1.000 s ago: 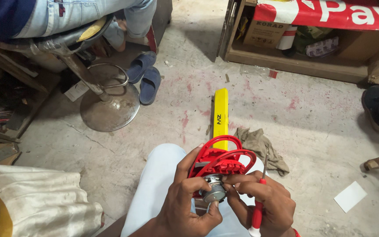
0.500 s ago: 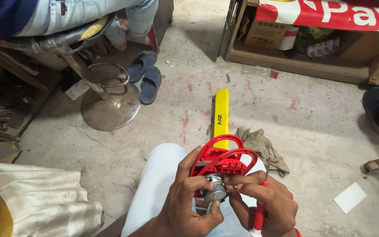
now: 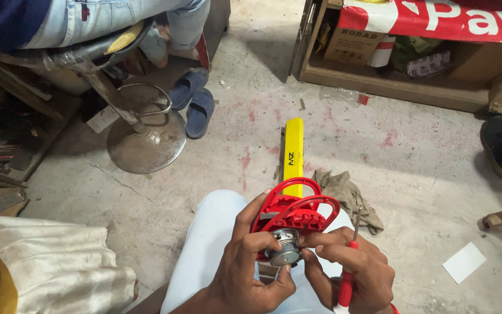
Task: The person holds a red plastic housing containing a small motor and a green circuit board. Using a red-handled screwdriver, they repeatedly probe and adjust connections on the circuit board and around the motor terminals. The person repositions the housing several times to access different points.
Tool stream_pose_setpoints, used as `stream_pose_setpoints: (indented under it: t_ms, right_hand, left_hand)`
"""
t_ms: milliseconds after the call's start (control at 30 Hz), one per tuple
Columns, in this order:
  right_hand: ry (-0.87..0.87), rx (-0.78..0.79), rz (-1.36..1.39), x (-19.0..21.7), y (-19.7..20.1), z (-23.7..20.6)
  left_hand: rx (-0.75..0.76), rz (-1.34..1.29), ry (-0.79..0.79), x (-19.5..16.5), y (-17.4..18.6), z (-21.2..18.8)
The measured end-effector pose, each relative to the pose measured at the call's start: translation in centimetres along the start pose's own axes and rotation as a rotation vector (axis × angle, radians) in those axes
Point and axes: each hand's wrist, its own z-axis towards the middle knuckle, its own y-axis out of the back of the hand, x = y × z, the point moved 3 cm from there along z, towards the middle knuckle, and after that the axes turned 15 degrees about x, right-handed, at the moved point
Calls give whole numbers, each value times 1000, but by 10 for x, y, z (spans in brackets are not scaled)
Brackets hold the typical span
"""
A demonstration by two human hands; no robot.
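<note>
The left hand (image 3: 245,264) was clenched around a red plastic housing (image 3: 291,212), its thumb and fingers wrapped about the small round metal motor (image 3: 283,249) at the near end, seemingly to steady the piece over the lap while the other hand worked at it. The right hand (image 3: 350,267) pinched at the motor's edge with its fingertips and at the same time kept a red-handled screwdriver (image 3: 348,273) tucked against the palm, blade pointing up and away, probably so the tool stayed ready. Both grips were closed, and the housing sat between them, just above the pale trouser knee (image 3: 210,244).

Beyond the grips a yellow bar (image 3: 293,151) ran away across the concrete floor (image 3: 425,174), with a crumpled rag (image 3: 350,195) just right of it. Farther off to the right stood a low wooden shelf (image 3: 390,87) holding a cardboard box (image 3: 352,43) and some packets. To the far left stood a stool's round metal base (image 3: 146,142), blue slippers (image 3: 193,102) beside it.
</note>
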Motion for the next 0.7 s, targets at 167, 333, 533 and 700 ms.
stream_pose_setpoints:
  t_ms: [167, 333, 533, 700]
  right_hand:
    - [4, 4, 2, 0, -1, 1]
    - [-3, -44, 32, 2, -3, 1]
    - [-162, -154, 65, 2, -4, -3]
    - [-401, -207, 151, -10, 2, -4]
  left_hand:
    - [-5, 13, -7, 0, 0, 0]
    - [11, 3, 18, 0, 0, 1]
    - [-37, 78, 39, -5, 4, 2]
    - [-144, -459, 339, 12, 6, 7]
